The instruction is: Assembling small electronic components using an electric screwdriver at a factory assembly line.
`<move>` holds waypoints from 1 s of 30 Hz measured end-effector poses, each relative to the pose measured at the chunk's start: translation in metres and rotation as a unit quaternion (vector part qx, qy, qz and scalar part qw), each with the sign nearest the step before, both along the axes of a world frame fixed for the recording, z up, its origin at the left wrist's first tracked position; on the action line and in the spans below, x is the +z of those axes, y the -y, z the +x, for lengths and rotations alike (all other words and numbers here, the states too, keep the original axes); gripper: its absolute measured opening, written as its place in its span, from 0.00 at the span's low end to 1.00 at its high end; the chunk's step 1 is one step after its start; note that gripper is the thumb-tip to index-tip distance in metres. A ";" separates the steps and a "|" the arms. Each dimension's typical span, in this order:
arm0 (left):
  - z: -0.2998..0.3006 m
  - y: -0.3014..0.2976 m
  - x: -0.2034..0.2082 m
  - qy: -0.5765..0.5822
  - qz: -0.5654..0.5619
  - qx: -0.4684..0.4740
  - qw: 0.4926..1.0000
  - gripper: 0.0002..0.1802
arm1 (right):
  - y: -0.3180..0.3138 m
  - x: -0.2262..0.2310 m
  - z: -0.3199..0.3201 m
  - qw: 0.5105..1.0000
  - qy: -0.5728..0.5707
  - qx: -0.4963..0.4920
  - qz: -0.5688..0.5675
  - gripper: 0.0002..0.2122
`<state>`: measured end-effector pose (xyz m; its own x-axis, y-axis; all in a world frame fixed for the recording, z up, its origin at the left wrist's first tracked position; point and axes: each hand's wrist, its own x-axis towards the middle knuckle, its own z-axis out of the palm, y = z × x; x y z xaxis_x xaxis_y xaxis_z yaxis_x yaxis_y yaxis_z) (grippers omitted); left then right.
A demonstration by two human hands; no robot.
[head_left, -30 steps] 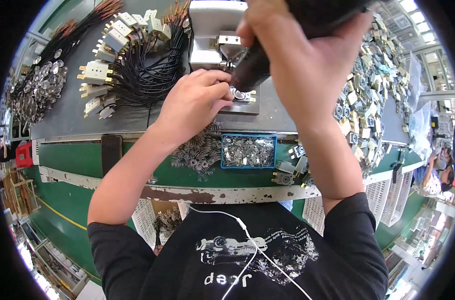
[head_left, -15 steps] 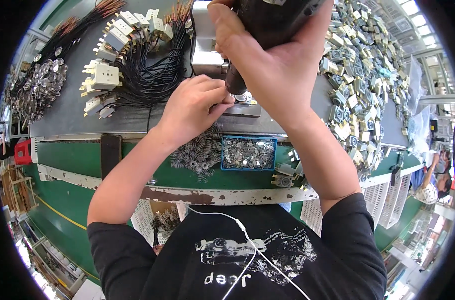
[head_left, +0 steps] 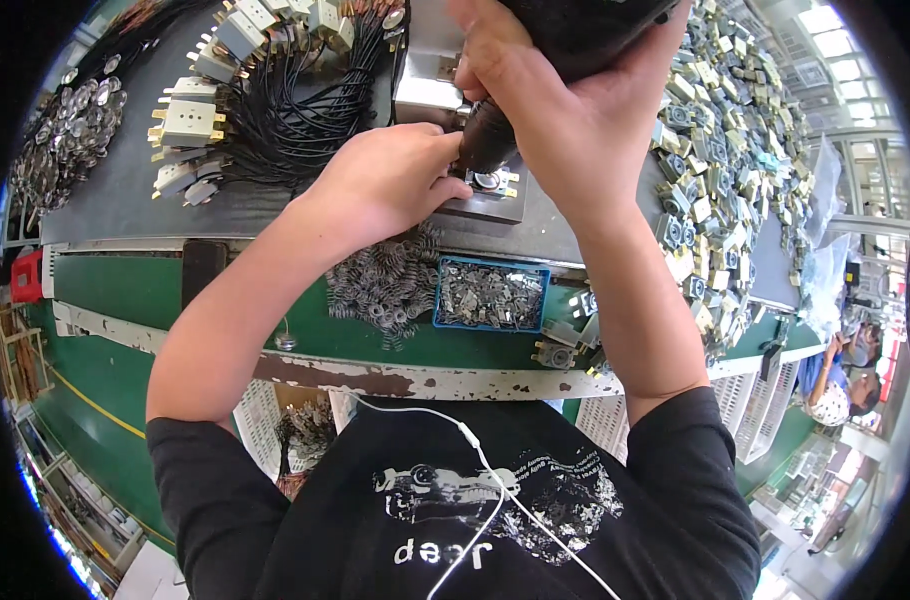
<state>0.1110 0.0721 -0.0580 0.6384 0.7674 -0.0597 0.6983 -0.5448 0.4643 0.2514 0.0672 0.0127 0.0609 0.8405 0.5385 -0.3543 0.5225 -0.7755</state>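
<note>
My right hand [head_left: 600, 135] is wrapped round a thick black power screwdriver [head_left: 490, 138], its nose pointing down. Under the nose sits a small switch-like part [head_left: 493, 182] with brass terminals, resting on a flat metal block [head_left: 503, 207]. My left hand [head_left: 390, 180] is closed beside the nose, fingertips against it and thumb by the part's left side. What lies between those fingers is hidden. The tool's tip is partly covered by my fingers.
Black wires with pale plug blocks [head_left: 190, 122] lie left; metal discs [head_left: 70, 140] are farther left. Springs [head_left: 380, 290] and a blue tray [head_left: 436, 300] of small metal pieces lie in front. Pale switch parts [head_left: 710, 180] are heaped right. A person [head_left: 830, 405] is at far right.
My right hand and the screwdriver have shifted slightly right. My left thumb and fingers have spread a little, and the part's brass terminals now show. The whole view has shifted slightly.
</note>
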 end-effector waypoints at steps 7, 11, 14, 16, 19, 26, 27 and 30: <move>0.011 0.001 0.005 -0.003 -0.009 0.001 1.000 0.17 | -0.051 -0.022 0.020 0.975 0.066 0.028 0.209 0.37; 0.000 0.002 -0.010 0.023 0.048 0.001 0.999 0.16 | 0.006 -0.010 -0.014 0.995 0.047 -0.051 0.070 0.27; -0.004 0.003 -0.013 0.000 0.046 0.010 0.999 0.16 | 0.022 0.005 0.004 0.990 0.089 -0.104 0.044 0.23; 0.001 0.011 -0.015 0.009 0.114 0.001 0.993 0.17 | 0.025 0.015 0.029 0.978 0.135 -0.155 0.022 0.19; 0.011 0.013 -0.019 0.087 0.194 -0.047 0.976 0.17 | 0.028 0.034 0.053 0.963 0.176 -0.205 0.003 0.15; -0.001 0.020 -0.007 0.101 0.172 -0.105 0.974 0.14 | 0.004 0.026 0.079 0.931 0.180 -0.317 0.003 0.12; -0.001 0.023 -0.004 0.089 0.154 -0.094 0.980 0.15 | 0.002 0.024 0.085 0.932 0.186 -0.312 0.002 0.12; -0.001 0.023 -0.006 0.073 0.149 -0.083 0.983 0.16 | -0.019 0.013 0.092 0.932 0.188 -0.311 0.016 0.14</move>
